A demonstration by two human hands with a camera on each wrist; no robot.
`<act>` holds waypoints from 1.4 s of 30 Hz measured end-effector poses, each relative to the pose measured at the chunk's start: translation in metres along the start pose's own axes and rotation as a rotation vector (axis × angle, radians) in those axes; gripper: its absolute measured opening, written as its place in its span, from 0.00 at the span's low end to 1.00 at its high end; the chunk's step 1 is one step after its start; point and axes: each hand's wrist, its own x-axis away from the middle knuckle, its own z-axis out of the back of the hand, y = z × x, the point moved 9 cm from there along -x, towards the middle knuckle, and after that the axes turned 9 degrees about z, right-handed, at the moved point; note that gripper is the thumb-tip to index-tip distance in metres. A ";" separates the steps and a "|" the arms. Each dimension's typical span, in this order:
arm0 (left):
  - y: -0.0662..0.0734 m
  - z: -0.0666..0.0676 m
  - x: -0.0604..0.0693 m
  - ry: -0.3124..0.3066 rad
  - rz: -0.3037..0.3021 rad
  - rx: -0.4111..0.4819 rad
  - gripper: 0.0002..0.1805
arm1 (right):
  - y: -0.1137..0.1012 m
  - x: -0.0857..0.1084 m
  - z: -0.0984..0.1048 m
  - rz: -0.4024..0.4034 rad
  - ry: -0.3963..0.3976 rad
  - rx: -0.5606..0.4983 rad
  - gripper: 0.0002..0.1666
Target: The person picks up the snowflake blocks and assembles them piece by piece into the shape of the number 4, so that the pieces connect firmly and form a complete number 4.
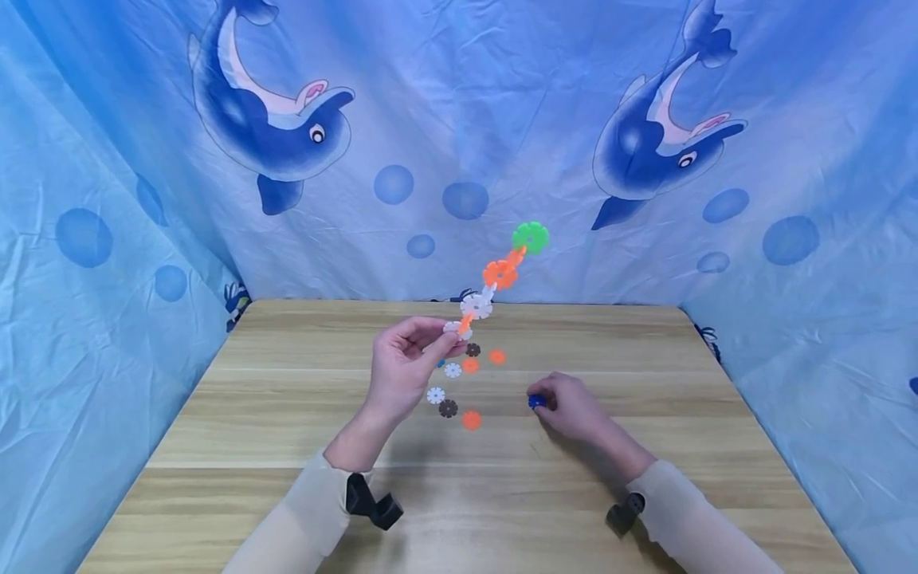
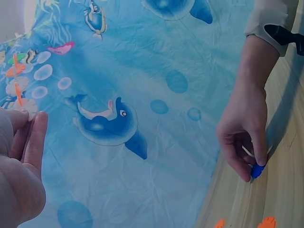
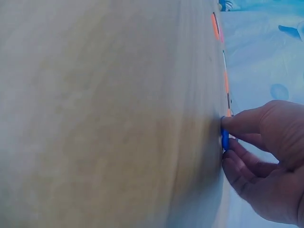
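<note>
Table (image 1: 251, 399) with chain (image 1: 492, 277) part-built; loose discs (image 1: 448, 413) unjoined.
Chain is held above the table's far half, its long axis slanting from the near left up toward the far right, green disc (image 1: 539, 239) at the raised tip. Left hand (image 1: 409, 363) pinches the white disc (image 1: 451, 327) at the lower end, thumb against fingers. Right hand (image 1: 566, 405), right of the loose discs, pinches a blue disc (image 1: 535, 402) by the table; contact cannot be told. Judged done: white, orange and green discs linked in one line. Judged outstanding: the blue disc in hand and the loose orange, white and brown ones, all apart from the chain.
</note>
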 end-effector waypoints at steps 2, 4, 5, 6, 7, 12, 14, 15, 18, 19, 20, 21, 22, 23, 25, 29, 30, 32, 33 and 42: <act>0.000 0.000 0.000 0.007 0.007 -0.006 0.15 | 0.000 -0.002 0.001 -0.003 0.002 -0.013 0.14; -0.001 0.000 -0.001 0.016 0.015 -0.010 0.14 | 0.001 -0.003 0.002 -0.013 0.001 -0.020 0.13; -0.001 0.000 -0.001 0.019 0.017 -0.015 0.14 | 0.001 -0.004 0.003 -0.011 0.001 -0.020 0.13; -0.001 0.000 -0.002 0.019 0.016 -0.016 0.14 | 0.000 -0.004 0.004 -0.007 0.006 -0.022 0.12; -0.001 0.000 -0.002 0.019 0.016 -0.013 0.14 | 0.000 -0.005 0.005 -0.002 0.014 -0.026 0.11; 0.000 0.000 -0.001 0.006 0.012 0.001 0.17 | -0.005 -0.005 0.010 0.019 0.044 -0.079 0.10; 0.001 0.000 -0.002 0.002 0.007 0.004 0.16 | -0.011 -0.006 0.019 0.030 0.070 -0.104 0.09; 0.002 0.000 -0.002 0.003 0.003 0.004 0.16 | -0.015 -0.006 0.026 0.045 0.094 -0.112 0.08; 0.002 -0.001 -0.004 -0.003 -0.003 0.004 0.15 | -0.033 -0.007 0.054 0.105 0.215 -0.148 0.08; 0.002 -0.002 -0.005 -0.004 -0.003 0.005 0.15 | -0.040 -0.007 0.064 0.133 0.261 -0.157 0.09; 0.003 -0.003 -0.006 -0.005 -0.003 0.008 0.15 | -0.048 -0.007 0.075 0.164 0.302 -0.166 0.10; 0.003 -0.003 -0.006 -0.006 -0.001 0.003 0.14 | -0.055 -0.007 0.084 0.190 0.341 -0.178 0.11; 0.002 -0.004 -0.007 -0.007 0.004 -0.002 0.14 | -0.063 -0.007 0.092 0.217 0.373 -0.199 0.11; 0.002 -0.004 -0.007 -0.004 0.010 -0.009 0.13 | -0.070 -0.007 0.099 0.249 0.397 -0.217 0.12; 0.000 -0.002 -0.006 0.010 0.028 -0.022 0.11 | -0.085 -0.007 0.109 0.312 0.430 -0.233 0.13; -0.005 0.000 -0.003 0.026 0.069 -0.066 0.09 | -0.112 -0.007 0.123 0.420 0.475 -0.246 0.15; -0.006 0.001 -0.003 0.028 0.074 -0.073 0.10 | -0.118 -0.007 0.126 0.440 0.485 -0.239 0.16; -0.008 0.001 -0.002 0.028 0.085 -0.084 0.12 | -0.128 -0.005 0.130 0.481 0.510 -0.230 0.17; -0.010 0.001 -0.002 0.025 0.089 -0.086 0.13 | -0.132 -0.003 0.132 0.497 0.522 -0.224 0.17; -0.016 -0.003 -0.003 0.000 0.085 -0.034 0.13 | -0.173 0.004 0.144 0.690 0.657 -0.169 0.22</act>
